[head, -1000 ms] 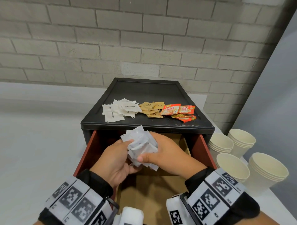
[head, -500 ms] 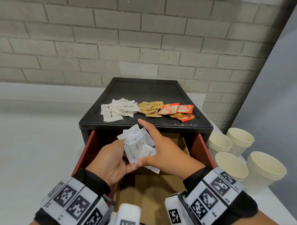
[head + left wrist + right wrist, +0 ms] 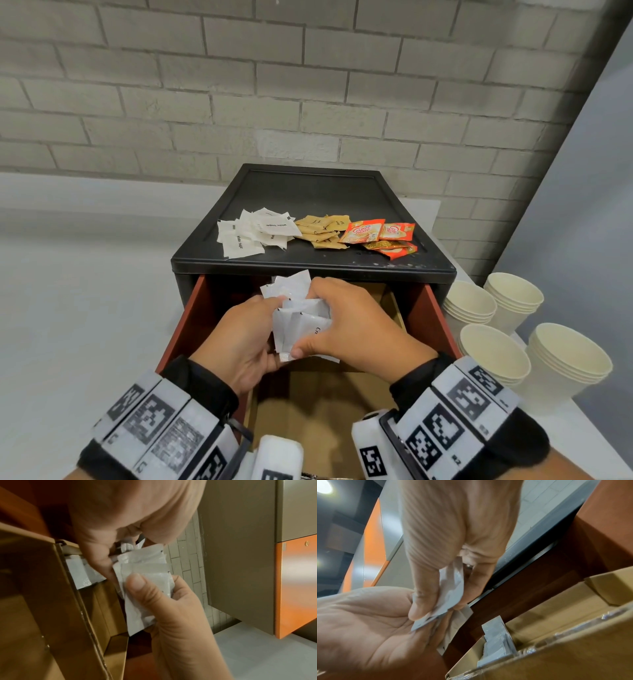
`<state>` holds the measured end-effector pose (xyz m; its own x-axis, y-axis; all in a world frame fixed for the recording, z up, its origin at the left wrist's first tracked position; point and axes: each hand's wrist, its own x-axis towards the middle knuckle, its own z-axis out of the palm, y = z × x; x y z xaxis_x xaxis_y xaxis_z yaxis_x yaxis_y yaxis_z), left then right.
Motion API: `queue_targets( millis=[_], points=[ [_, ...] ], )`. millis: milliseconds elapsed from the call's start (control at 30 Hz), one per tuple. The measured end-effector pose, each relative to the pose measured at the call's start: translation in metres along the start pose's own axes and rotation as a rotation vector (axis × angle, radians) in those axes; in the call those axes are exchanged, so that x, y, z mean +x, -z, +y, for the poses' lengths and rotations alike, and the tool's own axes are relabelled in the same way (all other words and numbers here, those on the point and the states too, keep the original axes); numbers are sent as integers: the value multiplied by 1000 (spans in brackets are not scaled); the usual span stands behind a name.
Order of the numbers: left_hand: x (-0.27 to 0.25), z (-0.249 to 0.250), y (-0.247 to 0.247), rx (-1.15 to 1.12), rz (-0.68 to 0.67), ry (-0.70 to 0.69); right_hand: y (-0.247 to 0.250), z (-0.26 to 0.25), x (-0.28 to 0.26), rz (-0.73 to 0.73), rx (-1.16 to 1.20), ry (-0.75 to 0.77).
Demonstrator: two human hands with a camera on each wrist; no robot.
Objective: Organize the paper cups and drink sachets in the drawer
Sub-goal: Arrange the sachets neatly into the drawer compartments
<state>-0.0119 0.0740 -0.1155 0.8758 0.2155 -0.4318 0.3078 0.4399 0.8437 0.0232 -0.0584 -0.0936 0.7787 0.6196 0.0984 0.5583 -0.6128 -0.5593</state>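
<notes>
1. The left hand [image 3: 239, 337] and the right hand [image 3: 346, 320] met over the open drawer [image 3: 432, 320], both pinching one bundle of white sachets [image 3: 301, 320]: the left thumb lay across the flat face of the packets with the fingers behind, and the right thumb and fingers were curled round the opposite edge.
2. The drawer, red-sided, stood pulled out from the black cabinet [image 3: 308, 195] on the white desk [image 3: 85, 308]; inside it sat a brown cardboard divider [image 3: 325, 411].
3. Four stacks of paper cups [image 3: 493, 353] waited on the desk just right of the drawer, none yet inside it.
4. On the cabinet top lay three loose heaps: white sugar packets [image 3: 253, 233], brown packets [image 3: 323, 230] and orange creamer packets [image 3: 380, 234], side by side and touching.
5. Judging by this, the step in hand was squaring up the white bundle before setting it down; the sorting looked barely begun.
6. The right wrist view showed some white packets already standing in one cardboard compartment [image 3: 498, 641], just below the held bundle.
7. The next move likely called for lowering the bundle into that compartment edge-down, releasing only once the packets were seated, since a loose fan of slippery sachets could spill across the divider.
</notes>
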Motion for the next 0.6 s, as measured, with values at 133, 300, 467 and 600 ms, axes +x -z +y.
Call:
queue_targets(
  millis=[133,300,467,600],
  points=[
    [-1,-1,-3,-8,6,-20,-4,-1,-1,25,39,-4],
    [1,-4,-3,47,29,-64,-4,-1,-1,-15,-5,30],
    [4,-1,0,114,109,-147,6,7,-4,-11,-21,44],
    [6,3,4,104,144,-176,9,13,-3,15,52,73]
  ],
)
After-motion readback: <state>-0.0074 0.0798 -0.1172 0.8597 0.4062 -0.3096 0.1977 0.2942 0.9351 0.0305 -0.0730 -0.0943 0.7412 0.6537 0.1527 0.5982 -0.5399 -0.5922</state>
